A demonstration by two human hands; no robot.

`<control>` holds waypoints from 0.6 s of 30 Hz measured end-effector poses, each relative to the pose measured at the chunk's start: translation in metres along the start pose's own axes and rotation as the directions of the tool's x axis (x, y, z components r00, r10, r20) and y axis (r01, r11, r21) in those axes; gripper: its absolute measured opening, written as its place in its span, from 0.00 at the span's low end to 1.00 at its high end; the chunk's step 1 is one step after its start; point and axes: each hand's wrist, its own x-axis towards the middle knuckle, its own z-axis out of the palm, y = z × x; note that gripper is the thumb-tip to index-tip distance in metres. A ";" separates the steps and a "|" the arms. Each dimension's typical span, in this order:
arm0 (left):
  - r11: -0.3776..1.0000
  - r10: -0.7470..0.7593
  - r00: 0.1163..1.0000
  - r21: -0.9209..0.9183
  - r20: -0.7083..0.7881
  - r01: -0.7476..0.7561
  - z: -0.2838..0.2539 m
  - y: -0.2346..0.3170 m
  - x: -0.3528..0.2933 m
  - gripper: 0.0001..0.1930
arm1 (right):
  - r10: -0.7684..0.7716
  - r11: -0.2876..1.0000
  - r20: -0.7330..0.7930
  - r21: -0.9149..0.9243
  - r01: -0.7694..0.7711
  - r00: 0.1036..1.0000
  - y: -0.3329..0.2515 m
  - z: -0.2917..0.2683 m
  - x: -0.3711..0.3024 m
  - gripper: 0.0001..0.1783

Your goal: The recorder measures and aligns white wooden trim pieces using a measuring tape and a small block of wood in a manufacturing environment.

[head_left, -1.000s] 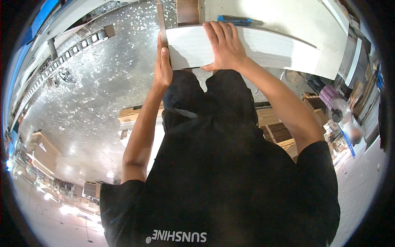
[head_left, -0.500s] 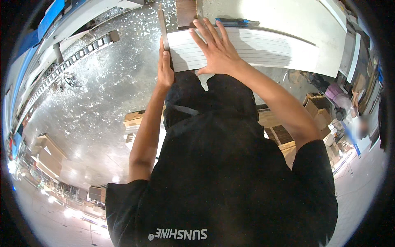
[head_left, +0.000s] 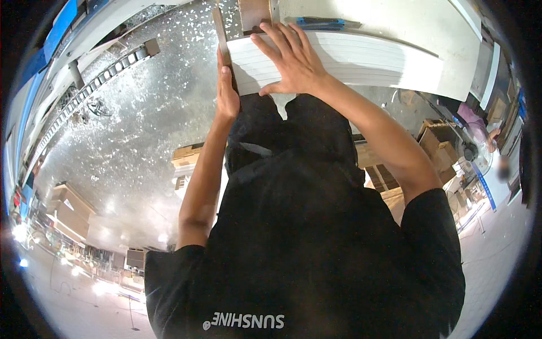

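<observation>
A stack of long white slats (head_left: 361,59), marked by fine lines along its length, lies across the work surface in front of me. My right hand (head_left: 293,62) rests palm down on the slats' left part, fingers and thumb spread. Against the left end of the slats stands a narrow brown strip (head_left: 221,34), its far end reaching beyond them. My left hand (head_left: 227,93) lies along the outer side of this strip, fingers stretched out and thumb upward. The strip's outer face is partly hidden by that hand.
Just beyond the slats lies a blue-and-black utility knife (head_left: 319,23), on a pale board (head_left: 389,17). A brown piece (head_left: 255,14) sits at the top middle. White scraps litter the grey floor (head_left: 152,113) to the left. Cardboard boxes (head_left: 437,144) and another person (head_left: 474,124) are at the right.
My right hand has shifted slightly left on the slats, its fingers still spread. The left hand stays against the brown strip. The whole view has tilted a little.
</observation>
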 end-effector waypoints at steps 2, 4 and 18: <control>1.000 -0.005 1.000 -0.001 -0.001 0.005 0.000 0.000 -0.001 0.37 | 0.000 1.000 -0.003 -0.004 0.000 1.000 -0.001 -0.001 0.001 0.81; 1.000 -0.009 1.000 -0.003 -0.001 0.009 0.000 -0.001 0.001 0.37 | 0.001 1.000 -0.007 -0.009 -0.001 1.000 -0.002 0.000 0.000 0.81; 1.000 -0.002 1.000 -0.011 -0.010 0.002 0.005 -0.004 0.004 0.37 | 0.003 1.000 -0.091 -0.015 -0.004 0.996 -0.003 0.007 0.001 0.82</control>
